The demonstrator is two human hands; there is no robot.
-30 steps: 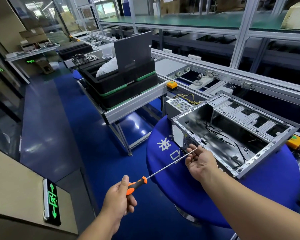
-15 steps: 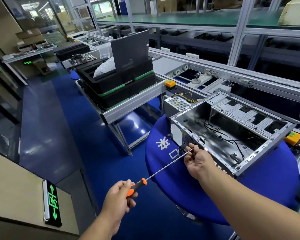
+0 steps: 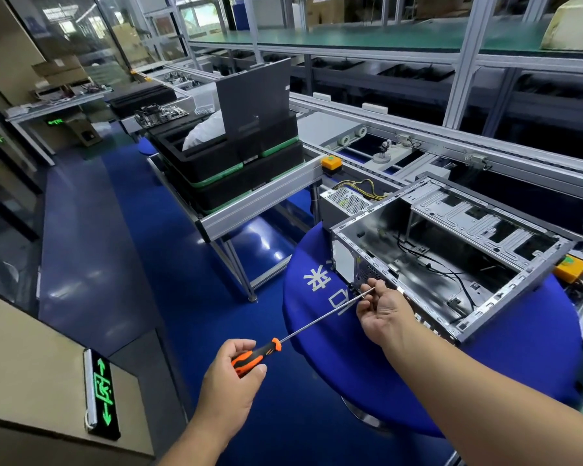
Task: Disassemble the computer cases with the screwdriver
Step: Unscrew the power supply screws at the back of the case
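While L hand (image 3: pixel 228 381) grips screwdriver (image 3: pixel 303 332) handle, R hand (image 3: pixel 381 312) pinches its tip by computer case (image 3: pixel 451 260); both arms outstretched.

One open computer case (image 3: pixel 451 250), one screwdriver (image 3: pixel 303 331) and two hands, left (image 3: pixel 229 381) and right (image 3: pixel 381 311), are shown. Two stacked black trays (image 3: pixel 229 173), one power supply (image 3: pixel 345 201) and two orange blocks (image 3: pixel 331 162) (image 3: pixel 570 268) are counted.

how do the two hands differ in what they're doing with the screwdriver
The left hand grips the screwdriver by its orange-and-black handle, low and away from the computer case. The right hand pinches the thin metal shaft near its tip, right at the case's rear corner. The left wraps the whole fist; the right uses fingertips. Both hold the same tool.
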